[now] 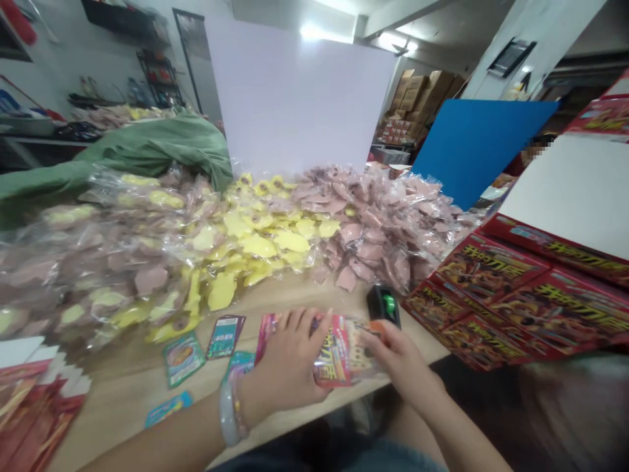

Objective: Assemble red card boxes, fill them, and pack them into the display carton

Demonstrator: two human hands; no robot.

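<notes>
Across a red printed box (339, 357) with yellow lettering lies my left hand (292, 357), palm down, fingers stretched over its top. It covers much of the box. My right hand (400, 354) is closed at the box's right end, where a beige printed part shows; motion blur softens the fingertips, and an orange patch shows beside them. Just beyond that hand stands a black tape dispenser (383, 307) with a green core. Left of my left hand lie a green card (183, 358), a dark-backed card (225, 337), a blue card (168, 409) and another green card (239, 364), partly hidden.
Bagged pink pieces (368, 252) and yellow pieces (258, 246) heap along the back of the wooden table (118, 387). Red printed boxes (496, 282) are stacked at right; red cartons (34, 406) stand at left. A white panel (299, 105) rises behind. Another person is partly visible far right.
</notes>
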